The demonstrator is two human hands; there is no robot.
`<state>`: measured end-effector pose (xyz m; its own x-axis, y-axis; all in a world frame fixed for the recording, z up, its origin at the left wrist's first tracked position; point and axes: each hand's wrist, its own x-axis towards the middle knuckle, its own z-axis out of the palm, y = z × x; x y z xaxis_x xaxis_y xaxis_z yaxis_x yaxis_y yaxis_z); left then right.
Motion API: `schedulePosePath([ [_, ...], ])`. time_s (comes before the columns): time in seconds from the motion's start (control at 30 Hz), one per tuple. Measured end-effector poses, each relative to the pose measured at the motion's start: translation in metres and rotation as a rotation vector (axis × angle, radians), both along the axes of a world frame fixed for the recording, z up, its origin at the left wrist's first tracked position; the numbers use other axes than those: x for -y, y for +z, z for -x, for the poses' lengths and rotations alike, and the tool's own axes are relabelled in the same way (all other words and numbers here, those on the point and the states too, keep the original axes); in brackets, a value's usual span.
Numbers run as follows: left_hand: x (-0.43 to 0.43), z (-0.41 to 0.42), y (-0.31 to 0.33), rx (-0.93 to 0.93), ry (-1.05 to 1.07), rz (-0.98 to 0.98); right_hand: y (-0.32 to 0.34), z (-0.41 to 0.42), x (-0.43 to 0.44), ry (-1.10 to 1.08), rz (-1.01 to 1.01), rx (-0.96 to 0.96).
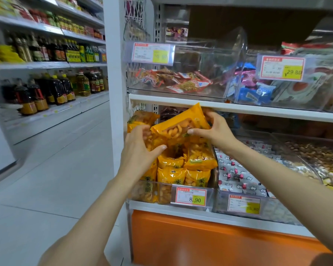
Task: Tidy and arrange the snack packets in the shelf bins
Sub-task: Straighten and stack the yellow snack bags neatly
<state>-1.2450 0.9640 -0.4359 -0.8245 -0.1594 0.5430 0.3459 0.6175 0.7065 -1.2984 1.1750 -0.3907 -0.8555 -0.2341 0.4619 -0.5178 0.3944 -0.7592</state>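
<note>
Item: packet (181, 124), yellow, held tilted over the left bin (142, 193), just under the shelf edge (248, 109). Grips: left hand (140, 150) and right hand (216, 130) each pinch one end. Likely risk: snagging that edge, or toppling stacked packets (200, 160) forward.

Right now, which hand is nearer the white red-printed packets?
Right. The right hand holds the yellow packet just up-left of the white packets; the left hand holds its other end, further left.

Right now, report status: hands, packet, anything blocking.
Hands: left hand and right hand both hold the yellow packet. Packet tilted above the stacked bin. White shelf edge close overhead.
</note>
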Motion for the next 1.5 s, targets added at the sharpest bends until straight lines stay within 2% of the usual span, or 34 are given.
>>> schedulePosePath([
  [0.17, 0.003, 0.007, -0.007, -0.044, 0.042, 0.252, -0.002, 0.019, 0.001, -0.086, -0.334, -0.200],
  [0.4, 0.000, 0.013, -0.009, -0.036, 0.054, 0.463, -0.005, 0.036, 0.010, -0.214, -0.526, -0.361],
  [0.47, -0.001, 0.016, -0.008, -0.028, 0.062, 0.506, -0.001, 0.045, 0.017, -0.251, -0.562, -0.340],
  [0.7, -0.008, 0.030, 0.000, -0.042, 0.049, 0.701, 0.013, 0.076, 0.031, -0.350, -0.739, -0.083],
  [0.87, -0.015, 0.048, 0.010, -0.013, -0.046, 1.010, 0.014, 0.092, 0.044, -0.245, -0.994, -0.003],
  [0.97, -0.015, 0.055, 0.010, 0.027, -0.023, 1.155, 0.012, 0.100, 0.045, -0.145, -1.026, 0.105],
  [1.1, -0.012, 0.057, 0.010, 0.099, 0.062, 1.192, 0.016, 0.104, 0.043, -0.047, -1.087, 0.146],
  [1.27, -0.020, 0.061, 0.010, 0.120, 0.130, 1.235, 0.015, 0.105, 0.051, -0.086, -1.278, 0.083],
  [1.4, -0.024, 0.068, 0.007, 0.178, 0.157, 1.268, 0.017, 0.106, 0.044, 0.014, -1.147, 0.167],
  [1.5, -0.026, 0.073, 0.008, 0.231, 0.155, 1.249, 0.015, 0.105, 0.037, 0.008, -1.121, 0.136],
])
